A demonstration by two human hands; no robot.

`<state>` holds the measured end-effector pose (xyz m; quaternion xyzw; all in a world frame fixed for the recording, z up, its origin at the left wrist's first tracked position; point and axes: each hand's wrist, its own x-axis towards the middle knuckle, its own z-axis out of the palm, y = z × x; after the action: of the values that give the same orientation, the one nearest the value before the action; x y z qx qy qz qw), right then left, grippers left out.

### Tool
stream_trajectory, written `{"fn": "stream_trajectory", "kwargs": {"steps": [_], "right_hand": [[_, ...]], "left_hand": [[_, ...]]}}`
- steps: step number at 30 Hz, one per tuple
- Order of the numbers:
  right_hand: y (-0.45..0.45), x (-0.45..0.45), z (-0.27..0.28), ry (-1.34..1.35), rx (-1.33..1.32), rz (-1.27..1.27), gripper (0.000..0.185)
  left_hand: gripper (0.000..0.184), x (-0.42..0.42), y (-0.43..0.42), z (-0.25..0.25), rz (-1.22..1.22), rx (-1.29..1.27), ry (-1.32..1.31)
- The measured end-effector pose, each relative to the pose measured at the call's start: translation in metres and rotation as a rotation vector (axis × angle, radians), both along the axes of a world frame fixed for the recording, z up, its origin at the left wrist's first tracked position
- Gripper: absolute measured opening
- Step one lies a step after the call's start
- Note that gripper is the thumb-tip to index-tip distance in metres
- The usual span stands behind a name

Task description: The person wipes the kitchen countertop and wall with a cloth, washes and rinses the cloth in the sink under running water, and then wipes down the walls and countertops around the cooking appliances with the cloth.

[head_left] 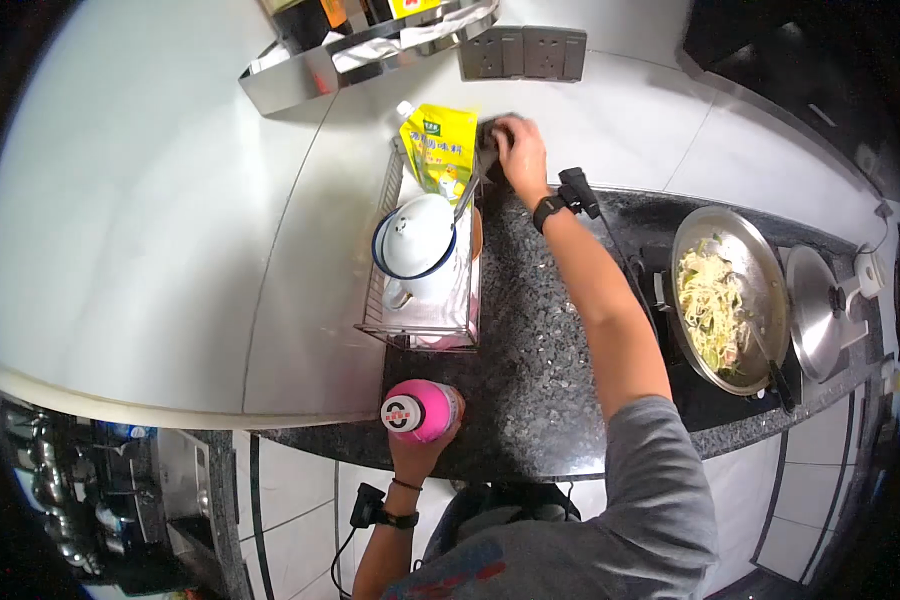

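Left hand: The left hand [419, 458] grasps a pink bottle [432, 418] at the near edge of the counter; the bottle's body covers most of the fingers.
Pink bottle: It stands out at the corner of the dark stone counter [545, 400], just in front of the wire basket, its round white-and-black cap facing the camera; the label along its side is mostly hidden, and its base cannot be seen.
Right hand: The right hand [523, 163] reaches to the back wall, fingers bent at a dark object [489, 135]; whether they grip it or merely touch it cannot be told, and the object is too shadowed to identify.
Wire basket: Inside the wire basket [420, 333], a yellow pouch [443, 150] leans near a blue-rimmed white vessel [422, 237], which hides part of the contents.
Wrists: Each bears a black band; a cable runs from the device at the right wrist, partly behind the forearm.
Stove: Pale strands mixed with green fill part of a steel pan [692, 228], a black-handled utensil resting in it; a metal lid [812, 320] sits beside, partly covered by the pan's rim.
Overhead: A metal shelf [290, 92] holds bottles, their tops cut off, above wall sockets [523, 53].
Lower left: Metalware beyond the counter blurs into the dark lens edge.
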<state>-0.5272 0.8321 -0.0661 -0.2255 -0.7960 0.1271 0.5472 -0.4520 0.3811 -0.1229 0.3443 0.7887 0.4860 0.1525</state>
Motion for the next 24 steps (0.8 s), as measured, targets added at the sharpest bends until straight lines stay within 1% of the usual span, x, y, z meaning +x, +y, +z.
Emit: {"fn": "stream_trajectory", "kwargs": {"steps": [2, 3, 4, 5, 6, 8, 9, 10, 12, 13, 14, 16, 17, 18, 20, 21, 22, 24], "right_hand": [[0.007, 0.010, 0.047, 0.273, 0.042, -0.137, 0.014], [0.008, 0.018, 0.066, 0.266, 0.030, -0.138, 0.014], [0.013, 0.026, 0.078, 0.257, 0.019, -0.138, 0.014], [0.021, 0.027, 0.071, 0.194, 0.100, -0.119, 0.016], [0.026, 0.032, 0.059, 0.191, 0.101, -0.124, 0.016], [0.033, 0.036, 0.034, 0.059, 0.145, -0.094, 0.018], [0.029, 0.034, 0.028, 0.099, 0.088, -0.096, 0.019], [0.030, 0.031, 0.026, 0.101, 0.090, -0.094, 0.019], [0.024, 0.036, 0.015, 0.087, -0.003, -0.100, 0.017], [0.025, 0.037, 0.006, 0.023, -0.016, -0.137, 0.016], [0.028, 0.041, 0.001, -0.102, -0.077, -0.143, 0.015], [0.024, 0.051, 0.006, -0.245, -0.285, -0.146, 0.015], [0.024, 0.055, 0.015, -0.203, -0.212, -0.117, 0.014], [0.018, 0.057, 0.036, -0.053, -0.045, -0.036, 0.019], [0.008, 0.060, 0.095, 0.128, 0.201, -0.009, 0.018], [0.005, 0.063, 0.127, 0.208, 0.288, -0.065, 0.018], [0.007, 0.063, 0.155, 0.284, 0.367, -0.125, 0.018], [0.014, 0.063, 0.196, 0.295, 0.247, -0.248, 0.018]], "left_hand": [[0.064, 0.002, 0.001, 0.003, 0.027, 0.078, -0.037], [0.064, 0.001, 0.000, 0.002, 0.022, 0.082, -0.039], [0.065, -0.001, -0.002, -0.002, 0.002, 0.033, -0.026], [0.067, -0.002, -0.003, -0.005, -0.018, -0.019, -0.014], [0.067, 0.000, -0.005, -0.006, -0.023, -0.018, -0.017], [0.068, -0.002, -0.003, -0.007, -0.025, -0.072, 0.227], [0.065, 0.000, 0.002, -0.004, 0.047, 0.012, 0.059], [0.065, 0.000, 0.006, 0.000, 0.050, 0.015, 0.061], [0.062, 0.000, 0.005, 0.009, 0.001, 0.028, -0.043], [0.060, -0.002, 0.005, 0.007, -0.023, 0.024, 0.046], [0.060, -0.004, 0.008, 0.010, -0.027, 0.043, 0.050], [0.060, -0.003, 0.013, 0.014, -0.016, 0.052, -0.051], [0.066, -0.007, 0.007, 0.002, -0.049, 0.019, 0.062], [0.066, -0.008, 0.003, -0.004, -0.047, 0.030, 0.049], [0.072, -0.013, 0.004, -0.014, -0.009, 0.036, 0.101], [0.079, -0.013, 0.002, -0.020, 0.010, 0.011, 0.169], [0.079, -0.010, 0.002, -0.017, 0.017, 0.010, 0.160], [0.081, -0.009, 0.007, -0.006, 0.046, 0.137, -0.053]]}}
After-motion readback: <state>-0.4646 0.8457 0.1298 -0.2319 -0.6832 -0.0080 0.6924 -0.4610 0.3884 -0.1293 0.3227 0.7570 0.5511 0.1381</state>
